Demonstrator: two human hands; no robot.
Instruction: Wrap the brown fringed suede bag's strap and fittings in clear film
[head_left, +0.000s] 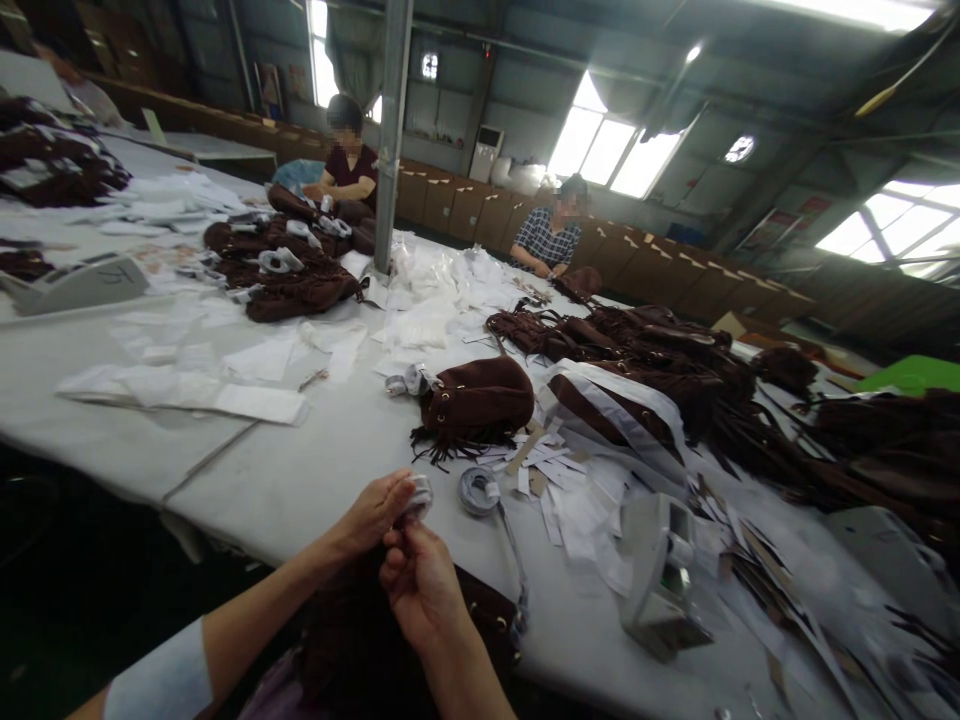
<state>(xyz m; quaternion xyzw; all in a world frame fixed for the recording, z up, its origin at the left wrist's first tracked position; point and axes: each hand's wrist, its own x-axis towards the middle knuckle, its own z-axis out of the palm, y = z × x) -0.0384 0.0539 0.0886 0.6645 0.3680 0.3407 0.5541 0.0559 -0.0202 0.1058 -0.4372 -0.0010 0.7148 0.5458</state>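
Observation:
My left hand (382, 508) is closed around a small grey-and-white wrapped coil (421, 491), possibly a bag strap or its wrapped hardware. My right hand (426, 585) has its fingers pinched together at the coil's lower edge; what lies between them is hidden. Below the hands is a dark brown bag (484, 603) with gold eyelets, at the table's edge and mostly in shadow. To the right lies a rolled grey strap (477, 491) with a white wrap, its tail running down towards the bag. Beyond it, a finished-looking brown fringed drawstring bag (480, 392) rests on the table.
The white table (330, 470) carries paper scraps (551, 460), a tape dispenser (660, 580), flat white paper strips (187, 392) and piles of brown bags (645, 350). A metal post (391, 140) rises from the table. Two people (351, 165) work across it, and another sits far left.

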